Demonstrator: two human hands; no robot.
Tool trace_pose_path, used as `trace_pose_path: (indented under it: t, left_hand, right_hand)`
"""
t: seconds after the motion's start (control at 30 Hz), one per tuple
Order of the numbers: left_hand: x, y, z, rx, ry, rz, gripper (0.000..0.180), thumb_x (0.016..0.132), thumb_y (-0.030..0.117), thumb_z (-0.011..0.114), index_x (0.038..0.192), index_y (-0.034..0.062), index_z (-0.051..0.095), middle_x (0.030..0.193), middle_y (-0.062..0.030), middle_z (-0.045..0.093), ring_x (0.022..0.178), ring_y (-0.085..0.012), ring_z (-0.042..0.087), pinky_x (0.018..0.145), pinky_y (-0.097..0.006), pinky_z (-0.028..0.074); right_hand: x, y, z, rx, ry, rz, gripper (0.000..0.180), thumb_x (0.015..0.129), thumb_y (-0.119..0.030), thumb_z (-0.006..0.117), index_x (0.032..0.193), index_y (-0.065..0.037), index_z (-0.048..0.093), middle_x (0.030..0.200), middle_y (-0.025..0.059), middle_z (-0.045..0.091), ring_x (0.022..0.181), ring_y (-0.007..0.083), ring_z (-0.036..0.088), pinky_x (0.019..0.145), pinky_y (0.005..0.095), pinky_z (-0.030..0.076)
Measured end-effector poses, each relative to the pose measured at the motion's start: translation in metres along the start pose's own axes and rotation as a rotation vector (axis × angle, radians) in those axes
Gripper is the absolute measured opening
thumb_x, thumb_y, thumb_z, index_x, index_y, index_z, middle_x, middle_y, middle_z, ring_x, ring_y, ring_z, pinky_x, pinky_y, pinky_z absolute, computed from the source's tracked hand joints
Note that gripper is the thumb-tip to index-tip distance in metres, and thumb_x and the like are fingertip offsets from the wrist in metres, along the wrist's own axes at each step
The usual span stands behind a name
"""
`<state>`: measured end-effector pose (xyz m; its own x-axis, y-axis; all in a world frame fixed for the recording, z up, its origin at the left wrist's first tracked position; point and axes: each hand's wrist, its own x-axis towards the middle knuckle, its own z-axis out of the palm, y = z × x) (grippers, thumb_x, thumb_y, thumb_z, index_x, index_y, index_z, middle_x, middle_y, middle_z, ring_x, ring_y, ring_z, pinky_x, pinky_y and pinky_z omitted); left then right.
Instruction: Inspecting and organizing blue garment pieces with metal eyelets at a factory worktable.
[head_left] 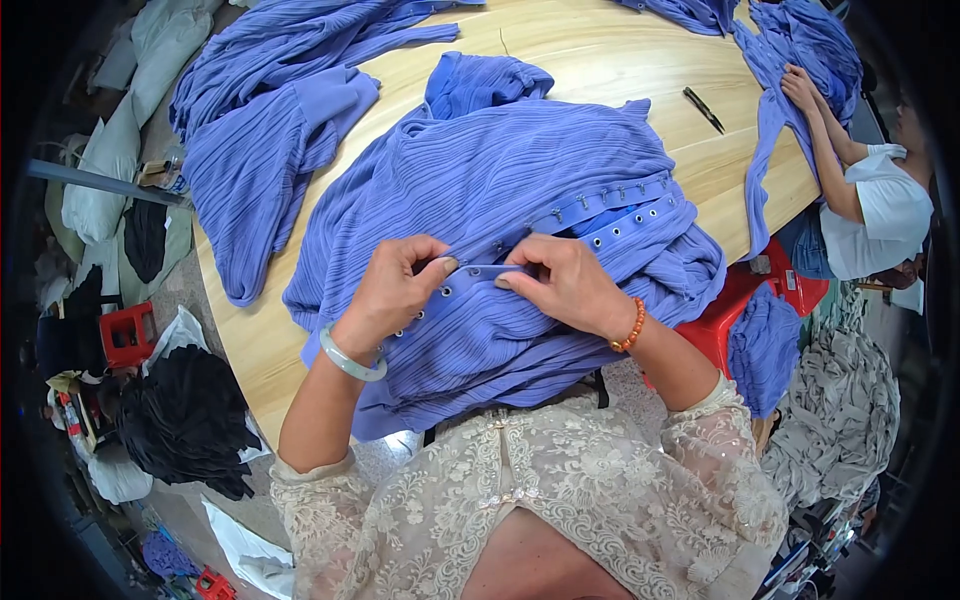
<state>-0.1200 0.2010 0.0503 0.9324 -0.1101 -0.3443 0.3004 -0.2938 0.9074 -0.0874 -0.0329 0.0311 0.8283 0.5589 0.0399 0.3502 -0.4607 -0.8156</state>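
Observation:
A blue-violet ribbed garment [480, 160] lies spread in front of me, its lower edge hanging over the table's near side. Two bands run across it: one carries small metal hooks [583, 202], the other a row of metal eyelets [625, 228]. My left hand [400, 283] pinches the eyelet band between thumb and forefinger. Just to its right, my right hand [567, 282] pinches the same band, with one eyelet showing between the two hands. The hooked band passes right behind my fingertips; whether a hook is caught there is hidden.
More violet garments [270, 130] lie on the wooden table [680, 70] at the left and far right. A black pen [703, 110] rests beyond my garment. Another person [860, 190] handles a garment at right. A red stool [720, 325] and grey cloth pile [835, 410] stand below.

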Motion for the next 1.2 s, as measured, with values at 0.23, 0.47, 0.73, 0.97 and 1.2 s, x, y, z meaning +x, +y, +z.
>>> trace_pose_path:
  t: [0.23,0.47,0.73,0.97,1.2]
  left_hand:
    - [0.009,0.014,0.020,0.444,0.217,0.343,0.022,0.085,0.013,0.071,0.101,-0.0022,0.066,0.084,-0.0086,0.067,0.076,-0.0153,0.062,0.070,-0.029,0.050]
    - [0.038,0.019,0.031,0.650,0.070,0.299,0.029,0.075,0.015,0.075,0.095,-0.0043,0.067,0.083,-0.0163,0.069,0.078,-0.0305,0.064,0.072,-0.036,0.050]
    - [0.035,0.025,0.026,0.361,-0.058,0.090,0.021,0.078,0.009,0.069,0.093,-0.0058,0.069,0.082,-0.0179,0.067,0.069,-0.0258,0.061,0.065,-0.035,0.048]
    - [0.032,0.023,0.024,0.335,-0.088,0.115,0.019,0.081,0.008,0.066,0.094,-0.0056,0.070,0.080,-0.0152,0.066,0.065,-0.0198,0.058,0.062,-0.033,0.046]
    - [0.035,0.019,0.021,0.282,-0.133,0.112,0.014,0.085,0.008,0.065,0.091,-0.0047,0.068,0.067,0.0012,0.056,0.060,-0.0045,0.044,0.053,-0.025,0.036]
  right_hand:
    - [-0.014,-0.003,-0.014,-0.090,0.039,-0.078,0.013,0.085,-0.017,0.070,0.091,-0.006,0.068,0.085,0.0096,0.064,0.074,0.0313,0.064,0.065,0.0386,0.050]
    - [-0.011,0.000,-0.008,-0.089,0.091,-0.143,0.011,0.084,-0.012,0.071,0.091,-0.004,0.068,0.083,0.0090,0.063,0.065,0.0252,0.062,0.059,0.0338,0.048]
    - [0.000,0.004,-0.005,-0.040,0.166,-0.173,0.011,0.083,-0.010,0.073,0.089,-0.004,0.067,0.080,0.0089,0.061,0.063,0.0240,0.061,0.057,0.0326,0.047]
    - [0.009,0.002,-0.007,0.075,0.075,0.067,0.016,0.081,-0.016,0.073,0.085,-0.001,0.068,0.080,0.0118,0.068,0.067,0.0252,0.066,0.063,0.0346,0.052]
    - [0.012,0.008,-0.010,0.253,-0.019,0.232,0.023,0.080,-0.021,0.076,0.084,0.000,0.072,0.074,0.0100,0.071,0.061,0.0147,0.063,0.059,0.0290,0.050]
